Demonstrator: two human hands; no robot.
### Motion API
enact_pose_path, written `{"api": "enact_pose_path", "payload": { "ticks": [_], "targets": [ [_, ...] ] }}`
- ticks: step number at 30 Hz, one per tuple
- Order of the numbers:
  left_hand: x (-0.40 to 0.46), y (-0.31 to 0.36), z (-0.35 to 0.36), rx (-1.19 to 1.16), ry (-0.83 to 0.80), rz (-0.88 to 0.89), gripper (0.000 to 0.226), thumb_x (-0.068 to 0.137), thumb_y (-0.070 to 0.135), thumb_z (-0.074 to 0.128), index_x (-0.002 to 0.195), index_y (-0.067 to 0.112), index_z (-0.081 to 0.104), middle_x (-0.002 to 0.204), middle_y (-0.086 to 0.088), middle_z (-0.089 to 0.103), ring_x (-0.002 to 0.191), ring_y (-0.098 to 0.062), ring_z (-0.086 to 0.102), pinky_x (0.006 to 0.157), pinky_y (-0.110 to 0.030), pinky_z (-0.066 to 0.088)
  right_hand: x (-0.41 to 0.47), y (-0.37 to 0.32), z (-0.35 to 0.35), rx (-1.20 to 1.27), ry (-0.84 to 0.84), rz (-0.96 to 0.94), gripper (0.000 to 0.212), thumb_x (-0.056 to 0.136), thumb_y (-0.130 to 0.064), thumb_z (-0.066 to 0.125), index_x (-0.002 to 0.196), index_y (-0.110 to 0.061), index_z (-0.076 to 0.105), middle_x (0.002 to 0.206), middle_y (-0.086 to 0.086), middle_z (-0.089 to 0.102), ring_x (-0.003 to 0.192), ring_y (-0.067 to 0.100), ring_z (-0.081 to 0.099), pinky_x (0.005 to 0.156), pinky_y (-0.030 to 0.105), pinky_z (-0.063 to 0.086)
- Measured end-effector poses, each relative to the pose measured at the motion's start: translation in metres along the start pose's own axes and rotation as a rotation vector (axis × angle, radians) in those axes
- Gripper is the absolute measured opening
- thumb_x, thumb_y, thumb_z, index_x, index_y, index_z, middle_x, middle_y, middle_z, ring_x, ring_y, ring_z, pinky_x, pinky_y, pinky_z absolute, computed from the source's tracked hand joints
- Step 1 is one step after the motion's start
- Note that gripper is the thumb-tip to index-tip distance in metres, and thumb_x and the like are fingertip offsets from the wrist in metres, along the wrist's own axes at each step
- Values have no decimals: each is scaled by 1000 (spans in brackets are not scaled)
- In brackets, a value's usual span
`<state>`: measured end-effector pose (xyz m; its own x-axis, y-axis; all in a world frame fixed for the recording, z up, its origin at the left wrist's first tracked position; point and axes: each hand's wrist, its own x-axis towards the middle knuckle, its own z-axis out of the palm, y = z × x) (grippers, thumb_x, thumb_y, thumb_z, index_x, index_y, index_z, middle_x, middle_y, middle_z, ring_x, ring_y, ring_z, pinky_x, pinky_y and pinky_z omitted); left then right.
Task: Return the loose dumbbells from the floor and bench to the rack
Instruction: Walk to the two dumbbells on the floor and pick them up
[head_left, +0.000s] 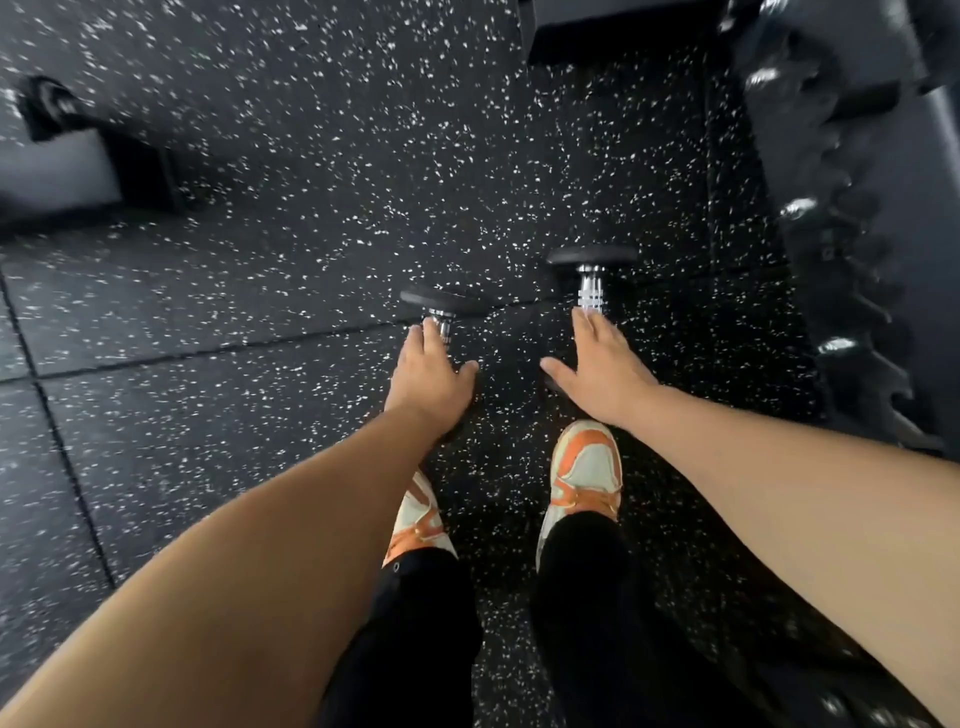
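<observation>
Open speckled floor (260, 415) lies to your left and the rack (852, 260) crowds your right, while two dumbbells (447, 306) (592, 275) lie side by side before your shoes (584, 467), handles pointing away from you, your left hand (428, 371) and right hand (605, 364) spread flat over them, grip unclosed.

No legible text, label or number on any surface.

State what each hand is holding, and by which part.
Nothing is held yet. The left hand and right hand are open, each reaching over the chrome handle of its own floor dumbbell: left dumbbell, right dumbbell.
</observation>
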<state>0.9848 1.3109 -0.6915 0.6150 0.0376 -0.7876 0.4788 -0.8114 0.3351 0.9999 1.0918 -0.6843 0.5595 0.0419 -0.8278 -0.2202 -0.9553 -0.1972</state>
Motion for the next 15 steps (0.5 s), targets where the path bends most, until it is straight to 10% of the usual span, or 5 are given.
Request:
{"api": "enact_pose_path", "payload": {
  "ticks": [10, 15],
  "targets": [
    [42, -11, 40, -360, 121, -188, 65, 100, 46, 40, 155, 21, 15, 150, -11, 40, 129, -29, 46, 104, -44, 36, 72, 5, 26, 430, 245, 332, 85, 100, -48, 46, 157, -12, -7, 150, 19, 42, 127, 37, 51, 89, 40, 44],
    [50, -18, 46, -358, 146, -211, 49, 100, 48, 38, 135, 14, 39, 104, -3, 57, 93, -24, 50, 80, -36, 36, 89, 13, 35, 587, 315, 327, 63, 101, -49, 40, 150, -14, 19, 119, 15, 62, 95, 34, 67, 78, 44, 57]
  ]
}}
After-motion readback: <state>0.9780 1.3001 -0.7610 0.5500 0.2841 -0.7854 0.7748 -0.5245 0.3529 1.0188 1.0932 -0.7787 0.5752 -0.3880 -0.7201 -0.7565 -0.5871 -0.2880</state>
